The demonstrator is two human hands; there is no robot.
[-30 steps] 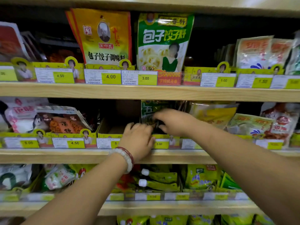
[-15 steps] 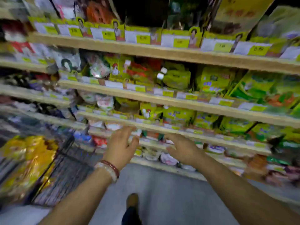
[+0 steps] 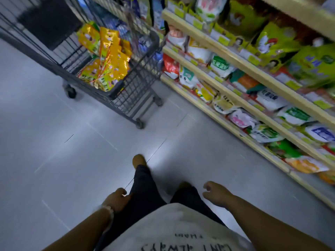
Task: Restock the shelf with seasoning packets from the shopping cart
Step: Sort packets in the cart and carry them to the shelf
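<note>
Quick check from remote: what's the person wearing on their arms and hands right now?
Both forearms are bare, with no sleeves reaching them and no gloves. The left hand has a pale beaded bracelet at the wrist. The right hand and its wrist show nothing worn. Motion blur hides any finer detail.

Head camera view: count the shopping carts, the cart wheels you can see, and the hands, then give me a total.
Cart: 1
Cart wheels: 3
Hands: 2, the left hand and the right hand, both holding nothing
Total: 6
</note>
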